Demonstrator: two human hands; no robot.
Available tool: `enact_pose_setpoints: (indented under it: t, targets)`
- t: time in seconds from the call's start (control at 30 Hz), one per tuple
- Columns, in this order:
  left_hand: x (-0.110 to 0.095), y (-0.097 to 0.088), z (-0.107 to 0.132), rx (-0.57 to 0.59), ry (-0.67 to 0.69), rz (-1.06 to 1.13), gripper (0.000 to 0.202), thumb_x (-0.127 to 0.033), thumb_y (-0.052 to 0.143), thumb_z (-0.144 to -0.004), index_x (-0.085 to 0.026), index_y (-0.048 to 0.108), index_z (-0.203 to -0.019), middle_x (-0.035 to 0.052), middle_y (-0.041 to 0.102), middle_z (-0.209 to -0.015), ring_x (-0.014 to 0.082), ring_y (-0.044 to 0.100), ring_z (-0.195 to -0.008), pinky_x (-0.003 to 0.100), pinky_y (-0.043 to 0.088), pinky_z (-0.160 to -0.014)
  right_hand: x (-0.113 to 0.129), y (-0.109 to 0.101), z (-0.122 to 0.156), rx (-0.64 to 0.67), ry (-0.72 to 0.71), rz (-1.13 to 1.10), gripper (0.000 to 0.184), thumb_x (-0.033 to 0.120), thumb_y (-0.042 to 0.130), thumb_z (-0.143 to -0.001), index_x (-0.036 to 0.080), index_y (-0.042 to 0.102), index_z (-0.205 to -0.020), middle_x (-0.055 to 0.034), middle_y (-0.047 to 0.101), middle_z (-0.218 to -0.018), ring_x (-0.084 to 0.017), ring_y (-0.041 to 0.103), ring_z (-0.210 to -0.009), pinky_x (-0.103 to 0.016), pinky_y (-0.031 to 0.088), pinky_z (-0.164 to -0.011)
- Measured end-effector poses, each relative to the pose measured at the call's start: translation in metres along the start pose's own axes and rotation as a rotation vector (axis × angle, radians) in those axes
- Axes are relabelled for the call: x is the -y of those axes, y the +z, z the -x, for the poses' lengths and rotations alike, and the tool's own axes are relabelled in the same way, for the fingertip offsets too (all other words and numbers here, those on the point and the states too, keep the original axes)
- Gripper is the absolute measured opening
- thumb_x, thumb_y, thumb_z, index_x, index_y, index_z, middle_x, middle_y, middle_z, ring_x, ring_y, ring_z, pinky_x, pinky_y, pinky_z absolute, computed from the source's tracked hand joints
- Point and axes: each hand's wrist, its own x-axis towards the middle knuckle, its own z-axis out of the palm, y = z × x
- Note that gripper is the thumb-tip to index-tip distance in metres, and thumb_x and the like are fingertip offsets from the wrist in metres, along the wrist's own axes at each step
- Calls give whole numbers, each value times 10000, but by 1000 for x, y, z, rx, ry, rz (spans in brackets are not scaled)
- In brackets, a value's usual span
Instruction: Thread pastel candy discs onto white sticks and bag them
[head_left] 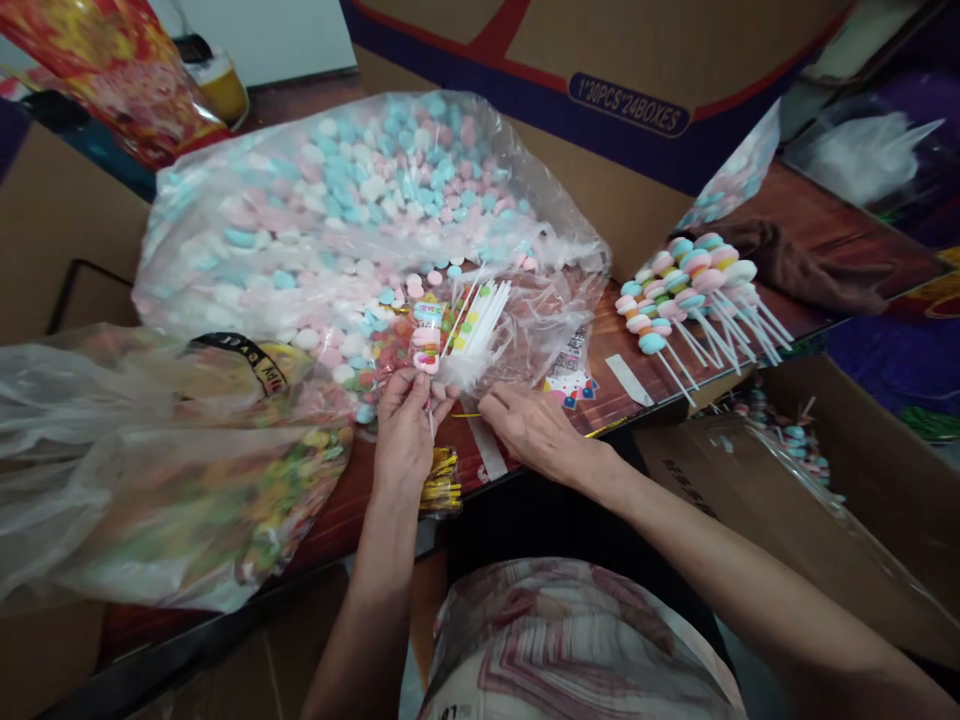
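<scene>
My left hand (405, 430) is closed on the stick of a candy skewer (427, 340) that stands upright in a small clear wrapper. My right hand (529, 425) lies beside it, fingers pinching at the edge of a small plastic bag (517, 330) holding white sticks (480, 315). Just behind both hands lies a large clear bag (337, 210) full of pink, blue and white candies. Gold twist ties (442, 480) lie under my left wrist.
A pile of finished candy skewers (694, 285) lies on the table at the right. A clear bag of multicoloured candies (187, 470) fills the left. A cardboard box (825, 490) with wrapped skewers stands lower right. Large cartons (630, 110) rise behind the table.
</scene>
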Motion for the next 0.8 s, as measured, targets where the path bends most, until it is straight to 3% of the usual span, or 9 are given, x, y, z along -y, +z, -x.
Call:
enact_pose_setpoints:
  t: [0.13,0.33,0.5,0.63,0.8]
  targets:
    - [1,0,0,14,34,14,297,-314,818,-727,-188,554,-783,-50,616,-649,111,658,-688,251,543,-748,24,-5,-21,18,-18,62,158,83,492,-946,112,640,-994,-147,661,-956,-245,624,-889,-308,431,-635]
    - [2,1,-2,-36,85,39,256,-271,806,-744,-173,570,-743,-39,606,-628,86,624,-667,198,509,-736,41,-10,-44,83,-161,125,217,-36,462,-873,59,655,-904,-174,681,-825,-265,654,-783,-344,470,-609]
    - [2,0,-3,-50,77,85,264,-288,808,-742,-182,568,-772,-48,603,-636,84,622,-670,212,519,-751,26,-4,-38,33,-162,150,277,-23,360,-926,53,600,-1041,-179,654,-921,-255,611,-846,-341,459,-647]
    - [0,0,0,-40,26,97,278,-298,804,-742,-192,549,-778,-52,605,-666,87,613,-671,244,544,-738,4,7,-24,-69,-55,4,250,30,344,-946,117,573,-992,-115,604,-906,-222,534,-806,-314,407,-648]
    - [-3,3,2,-53,-22,90,285,-278,820,-711,-198,561,-798,-48,599,-673,58,543,-568,147,449,-539,-12,7,-12,-196,19,-256,216,89,370,-981,144,576,-943,-78,582,-936,-173,509,-832,-279,401,-716]
